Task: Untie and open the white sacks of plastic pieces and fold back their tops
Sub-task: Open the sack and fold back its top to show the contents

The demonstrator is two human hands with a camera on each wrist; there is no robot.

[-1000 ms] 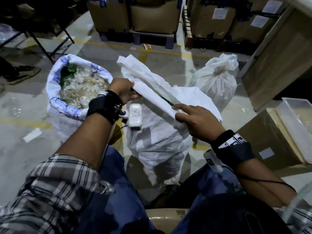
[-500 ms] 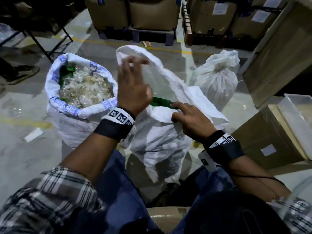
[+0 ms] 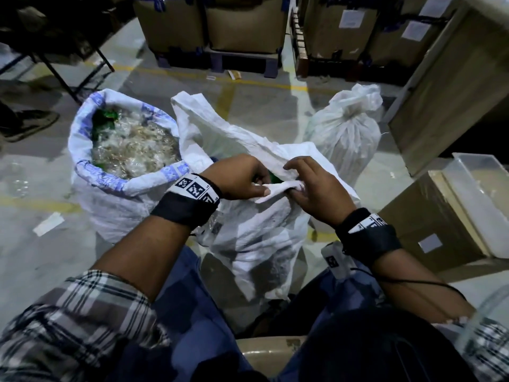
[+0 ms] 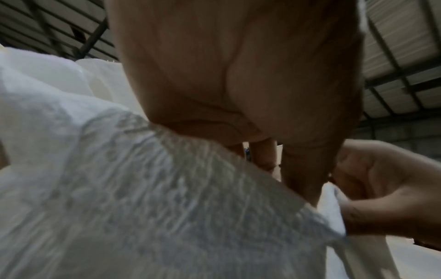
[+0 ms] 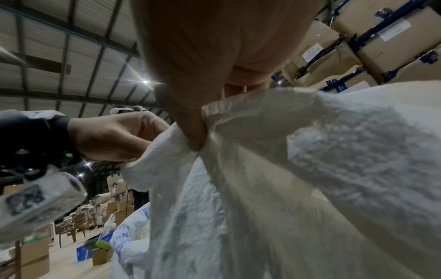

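Light: dim, from ceiling lamps (image 5: 145, 82) glaring at 10 o'clock.
Shadows: soft across floor (image 3: 33, 166).
Blur: wrist views smeared.
Edges: bowed, dark.

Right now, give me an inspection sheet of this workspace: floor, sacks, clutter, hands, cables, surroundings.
Surface: concrete floor with yellow lines.
Job's things: left sack open, top folded back, plastic pieces showing; middle sack untied, rim partly gathered; far sack tied.
Clutter: paper scrap on the floor, clear tub on a carton.
Grippers: left hand and right hand both pinch the middle sack's rim.
Cables: thin black lead along the right forearm.
Surroundings: stacked cartons on pallets.
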